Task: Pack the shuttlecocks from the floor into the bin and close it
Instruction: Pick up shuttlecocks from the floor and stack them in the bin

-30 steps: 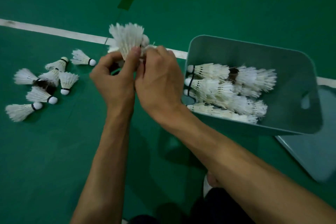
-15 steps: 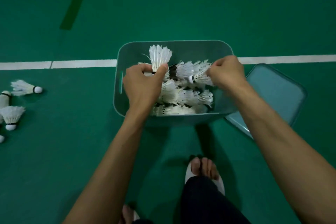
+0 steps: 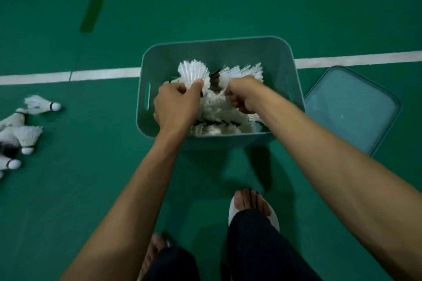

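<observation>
Hands that were joined on a shuttlecock over the floor a second ago have since been carried across to the teal bin (image 3: 217, 52) and lowered into it. A feather shuttlecock (image 3: 193, 72) is pinched by the left hand (image 3: 177, 105), thumb and fingers closed near its base and feathers fanned upward, just above the pile (image 3: 219, 109) already inside. The right hand (image 3: 244, 94) is sunk among the feathers with fingers curled; whether anything is clamped cannot be told. Release is judged near. Several loose shuttlecocks (image 3: 28, 136) are left on the floor, and the lid (image 3: 351, 107) lies beside the bin, so closing is not yet due
</observation>
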A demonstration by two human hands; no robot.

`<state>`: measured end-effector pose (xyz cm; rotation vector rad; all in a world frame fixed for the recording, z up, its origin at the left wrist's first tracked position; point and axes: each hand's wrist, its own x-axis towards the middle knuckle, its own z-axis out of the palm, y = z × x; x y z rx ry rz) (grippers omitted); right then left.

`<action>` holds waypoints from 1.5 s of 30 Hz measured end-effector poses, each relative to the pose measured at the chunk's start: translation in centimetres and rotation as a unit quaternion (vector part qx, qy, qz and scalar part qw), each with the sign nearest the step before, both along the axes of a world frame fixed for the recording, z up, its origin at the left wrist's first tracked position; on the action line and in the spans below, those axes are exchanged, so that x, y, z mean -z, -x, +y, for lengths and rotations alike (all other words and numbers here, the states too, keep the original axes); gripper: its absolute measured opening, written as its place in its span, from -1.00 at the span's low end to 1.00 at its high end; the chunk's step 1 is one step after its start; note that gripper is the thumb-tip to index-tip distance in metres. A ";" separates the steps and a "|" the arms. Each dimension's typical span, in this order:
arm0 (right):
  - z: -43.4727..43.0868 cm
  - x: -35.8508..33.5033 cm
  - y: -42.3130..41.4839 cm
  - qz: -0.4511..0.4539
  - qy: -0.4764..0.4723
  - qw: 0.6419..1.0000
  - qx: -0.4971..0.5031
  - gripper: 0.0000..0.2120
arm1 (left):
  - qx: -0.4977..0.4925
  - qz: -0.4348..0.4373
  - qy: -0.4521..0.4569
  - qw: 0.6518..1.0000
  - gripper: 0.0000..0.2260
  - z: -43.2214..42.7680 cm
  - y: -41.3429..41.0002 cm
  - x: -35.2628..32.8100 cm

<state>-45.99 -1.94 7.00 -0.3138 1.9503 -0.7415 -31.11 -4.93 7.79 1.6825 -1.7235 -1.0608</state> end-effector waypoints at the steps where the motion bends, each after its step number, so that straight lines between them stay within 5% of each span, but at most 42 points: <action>1: 0.2 0.2 0.0 -0.010 -0.007 1.000 -0.004 -0.84 | 0.006 -0.003 0.014 1.000 -0.50 0.3 -0.2 -0.1; 11: -1.2 0.9 0.3 -0.026 0.011 0.999 0.031 -0.69 | 0.055 0.002 0.027 0.998 -0.52 0.2 -2.4 -0.4; 17: 0.0 0.5 2.3 0.126 0.074 0.989 0.005 -0.75 | 0.070 0.081 -0.020 0.994 -0.43 -0.7 -1.5 -1.5; 22: 2.1 -3.0 3.1 -0.016 0.236 0.970 -0.063 -0.84 | 0.128 0.142 -0.148 0.970 -0.60 -2.4 0.6 -1.7; 25: 2.8 -3.4 3.7 -0.007 0.225 0.964 -0.139 -0.86 | 0.173 0.165 -0.175 0.955 -0.67 -2.7 1.8 -1.4; 32: 3.6 -1.8 4.5 0.068 0.180 0.981 -0.029 -0.86 | 0.212 0.230 -0.225 0.923 -0.71 -2.6 4.0 -1.1; 37: 3.7 -2.5 4.9 -0.002 0.147 0.986 -0.075 -0.65 | 0.234 0.248 -0.231 0.911 -0.72 -2.3 3.9 -1.3; 40: 3.5 -3.1 4.5 -0.066 0.205 0.970 -0.114 -0.76 | 0.246 0.274 -0.238 0.899 -0.70 -2.2 3.6 -1.3; 45: 3.4 -3.2 3.7 0.008 0.190 0.977 -0.094 -0.86 | 0.271 0.233 -0.196 0.913 -0.57 -2.4 3.2 -1.0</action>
